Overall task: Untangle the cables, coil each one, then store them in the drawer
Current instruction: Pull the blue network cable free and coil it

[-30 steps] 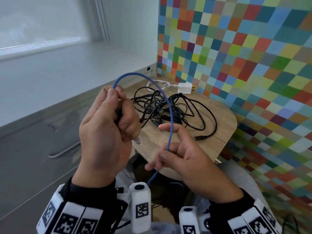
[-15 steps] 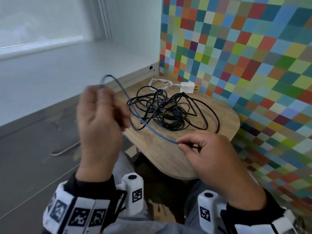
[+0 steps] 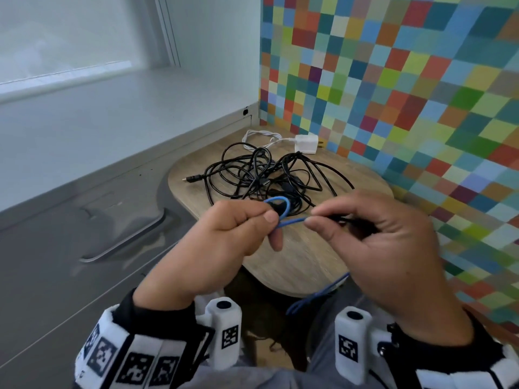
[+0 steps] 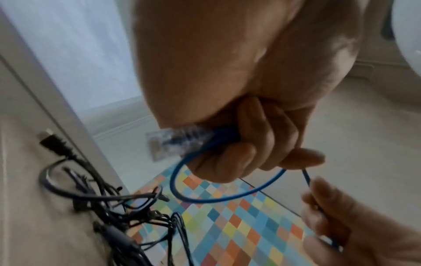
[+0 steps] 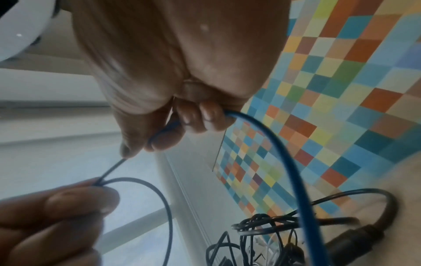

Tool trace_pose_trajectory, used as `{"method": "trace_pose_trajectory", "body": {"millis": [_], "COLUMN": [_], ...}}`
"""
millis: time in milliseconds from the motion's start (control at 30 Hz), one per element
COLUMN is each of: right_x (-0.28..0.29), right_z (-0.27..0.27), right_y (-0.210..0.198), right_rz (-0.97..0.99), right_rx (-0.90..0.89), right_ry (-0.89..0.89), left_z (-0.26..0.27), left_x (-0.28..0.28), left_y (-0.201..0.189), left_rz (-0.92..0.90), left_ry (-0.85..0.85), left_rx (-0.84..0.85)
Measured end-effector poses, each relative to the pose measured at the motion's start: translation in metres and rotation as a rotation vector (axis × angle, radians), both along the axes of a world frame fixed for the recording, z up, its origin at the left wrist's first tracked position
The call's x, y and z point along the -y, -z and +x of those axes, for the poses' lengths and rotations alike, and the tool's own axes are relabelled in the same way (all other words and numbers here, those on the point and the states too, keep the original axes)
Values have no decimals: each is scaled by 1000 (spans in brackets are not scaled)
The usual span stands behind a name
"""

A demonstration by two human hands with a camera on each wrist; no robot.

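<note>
My left hand [image 3: 238, 228] grips a thin blue network cable [image 3: 289, 221] above the near edge of the small wooden table [image 3: 303, 262]. In the left wrist view its clear plug [image 4: 175, 140] sticks out of the fist and one small loop [image 4: 218, 196] hangs below the fingers. My right hand [image 3: 362, 234] pinches the same blue cable [image 5: 291, 162] a short way along it. The rest of the cable trails down between my knees [image 3: 317, 296]. A tangle of black cables [image 3: 264, 175] lies on the table beyond both hands.
A white charger with its white cord [image 3: 306, 143] lies at the table's back, against the coloured checkered wall [image 3: 407, 80]. Grey drawer fronts with a metal handle [image 3: 126, 242] run along the left under a pale counter [image 3: 84, 122].
The hands have come together and lowered. The long blue arc stretched between them has shrunk to one small loop at the left hand, with the right hand pinching close beside it.
</note>
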State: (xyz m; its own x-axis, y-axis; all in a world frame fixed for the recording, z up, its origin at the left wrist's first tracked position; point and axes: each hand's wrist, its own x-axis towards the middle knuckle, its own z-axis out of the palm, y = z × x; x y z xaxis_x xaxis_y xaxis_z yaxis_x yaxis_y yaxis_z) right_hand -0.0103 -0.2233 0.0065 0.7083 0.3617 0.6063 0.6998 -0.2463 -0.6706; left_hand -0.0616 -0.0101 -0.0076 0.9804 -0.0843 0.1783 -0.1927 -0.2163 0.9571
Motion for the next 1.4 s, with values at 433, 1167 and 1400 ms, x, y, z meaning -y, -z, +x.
{"method": "trace_pose_trajectory", "body": {"millis": [433,1167,1400], "right_x": [24,11,8], "right_z": [31,18,9], "right_y": [22,31,14], "right_rz": [289,-43,331], "right_rx": [-388,-256,-591], "right_ry": [47,121,-157], "left_z": [-4,11,11], "left_x": [-20,1,-1], "left_y": [-7,8,13], "left_rz": [-913,-73,129], "left_ry": [211,-367,-272], "left_rx": [-88,140,90]}}
